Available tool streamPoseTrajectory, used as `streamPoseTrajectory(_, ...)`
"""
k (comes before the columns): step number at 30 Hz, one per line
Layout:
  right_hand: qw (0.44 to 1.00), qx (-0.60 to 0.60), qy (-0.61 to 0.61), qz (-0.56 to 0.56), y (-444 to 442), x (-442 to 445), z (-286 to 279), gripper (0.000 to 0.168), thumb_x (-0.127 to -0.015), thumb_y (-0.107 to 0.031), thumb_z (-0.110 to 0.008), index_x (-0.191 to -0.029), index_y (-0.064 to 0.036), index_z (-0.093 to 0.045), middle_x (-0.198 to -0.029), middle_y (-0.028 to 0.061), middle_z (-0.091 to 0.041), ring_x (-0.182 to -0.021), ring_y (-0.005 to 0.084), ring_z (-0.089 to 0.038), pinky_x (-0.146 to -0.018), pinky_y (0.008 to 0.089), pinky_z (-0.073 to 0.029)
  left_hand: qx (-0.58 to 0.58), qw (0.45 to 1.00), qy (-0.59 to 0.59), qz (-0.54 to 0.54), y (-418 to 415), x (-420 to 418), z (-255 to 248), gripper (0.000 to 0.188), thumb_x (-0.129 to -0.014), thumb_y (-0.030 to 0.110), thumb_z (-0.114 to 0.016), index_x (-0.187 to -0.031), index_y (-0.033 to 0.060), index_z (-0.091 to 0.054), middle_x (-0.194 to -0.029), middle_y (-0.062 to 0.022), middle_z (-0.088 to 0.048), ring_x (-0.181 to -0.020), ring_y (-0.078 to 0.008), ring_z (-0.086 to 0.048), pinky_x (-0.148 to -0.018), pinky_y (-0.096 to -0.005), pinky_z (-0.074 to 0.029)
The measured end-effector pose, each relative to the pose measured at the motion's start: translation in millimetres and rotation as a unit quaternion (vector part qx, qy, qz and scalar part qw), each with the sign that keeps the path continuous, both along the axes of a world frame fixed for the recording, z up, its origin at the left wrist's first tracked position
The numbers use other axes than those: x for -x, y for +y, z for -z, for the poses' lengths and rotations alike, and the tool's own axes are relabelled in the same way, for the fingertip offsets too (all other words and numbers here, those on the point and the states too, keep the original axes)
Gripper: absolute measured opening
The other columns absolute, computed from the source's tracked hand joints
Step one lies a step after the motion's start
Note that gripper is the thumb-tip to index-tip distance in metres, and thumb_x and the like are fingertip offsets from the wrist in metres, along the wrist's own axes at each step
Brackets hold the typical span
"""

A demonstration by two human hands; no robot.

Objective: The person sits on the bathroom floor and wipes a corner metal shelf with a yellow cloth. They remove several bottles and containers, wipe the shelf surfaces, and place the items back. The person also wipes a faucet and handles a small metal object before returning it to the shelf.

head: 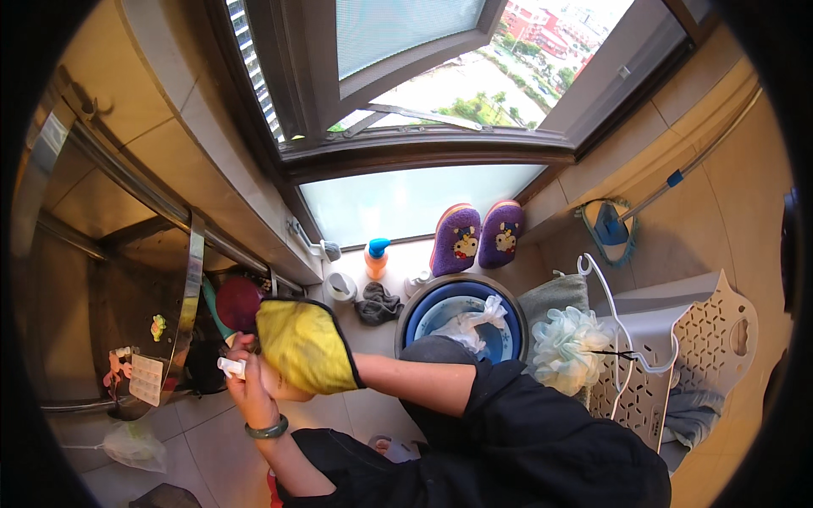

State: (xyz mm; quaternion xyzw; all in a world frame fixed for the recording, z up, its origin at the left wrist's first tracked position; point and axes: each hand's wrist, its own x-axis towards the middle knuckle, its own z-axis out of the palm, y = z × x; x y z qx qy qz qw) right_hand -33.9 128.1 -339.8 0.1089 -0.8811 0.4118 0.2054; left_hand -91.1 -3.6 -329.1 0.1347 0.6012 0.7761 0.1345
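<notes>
My left hand, with a dark green bangle at its wrist, is closed around the top of a peach-coloured pump bottle. The bottle's white pump head sticks out between thumb and fingers. Some writing shows on the bottle, which is partly covered. My right forearm reaches in from the right and ends in a yellow cloth with black edging, perhaps a mitt. That cloth hides my right hand, so its fingers and any grip cannot be made out. The cloth lies against the bottle.
A metal rack stands at left, holding a dark red round object. Nested basins contain a white crumpled item. Purple slippers, an orange pump bottle and a grey cloth sit below the open window. A perforated basket stands right.
</notes>
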Motion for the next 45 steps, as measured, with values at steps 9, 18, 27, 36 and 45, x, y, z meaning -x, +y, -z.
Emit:
streamPoseTrajectory(9, 0.993, -0.102, 0.043, -0.031, -5.5, -3.1, 11.0, 0.046, -0.081, -0.025, -0.05, -0.124, -0.009, -0.047, -0.126, 0.0087, -0.049, -0.117, 0.0227, -0.046, -0.098, 0.0319, -0.036, -0.035, 0.998, 0.035, 0.04, 8.4, 1.6, 5.6, 0.009, -0.092, 0.009, -0.046, -0.098, 0.0066, -0.053, -0.119, -0.0075, -0.051, -0.123, -0.0222, -0.041, -0.103, -0.0356, -0.031)
streamPoseTrajectory(18, 0.983, 0.102, -0.069, -0.133, 6.1, -2.9, -29.7, 0.039, -0.079, -0.031, -0.05, -0.108, -0.006, -0.045, -0.099, 0.0124, -0.048, -0.1, 0.0277, -0.048, -0.087, 0.0344, -0.037, -0.074, 0.989, 0.05, 0.116, 8.2, -5.2, -12.1, 0.016, -0.084, 0.021, -0.055, -0.087, 0.0072, -0.048, -0.122, -0.0092, -0.046, -0.128, -0.0264, -0.035, -0.108, -0.0409, -0.023)
streamPoseTrajectory(27, 0.968, 0.122, 0.067, -0.21, -0.3, -2.8, 14.0, 0.033, -0.077, -0.018, -0.054, -0.105, 0.0, -0.052, -0.11, 0.0178, -0.052, -0.109, 0.0309, -0.047, -0.095, 0.038, -0.036, 0.006, 0.999, 0.028, 0.035, -6.2, 11.2, -11.1, 0.019, -0.088, 0.021, -0.048, -0.089, 0.0025, -0.052, -0.118, -0.0116, -0.049, -0.122, -0.0232, -0.038, -0.105, -0.0374, -0.026)
streamPoseTrajectory(36, 0.955, -0.216, 0.194, 0.051, -4.5, -2.1, -4.6, 0.026, -0.072, -0.015, -0.053, -0.095, -0.003, -0.059, -0.099, 0.0102, -0.057, -0.096, 0.0257, -0.055, -0.083, 0.0327, -0.044, -0.054, 0.981, -0.169, -0.079, 19.1, -13.4, -12.2, 0.022, -0.093, 0.021, -0.054, -0.103, 0.0027, -0.058, -0.105, -0.0067, -0.06, -0.097, -0.015, -0.057, -0.087, -0.031, -0.046)
streamPoseTrajectory(45, 0.963, 0.24, -0.012, -0.119, -13.4, 14.7, 3.8, 0.033, -0.077, -0.024, -0.058, -0.104, -0.006, -0.056, -0.098, 0.0111, -0.055, -0.094, 0.0274, -0.052, -0.083, 0.0332, -0.041, -0.06, 0.998, 0.018, 0.025, 14.6, -13.1, -2.2, 0.028, -0.086, 0.012, -0.05, -0.112, 0.0017, -0.049, -0.124, -0.0086, -0.047, -0.124, -0.0216, -0.04, -0.107, -0.0353, -0.027)
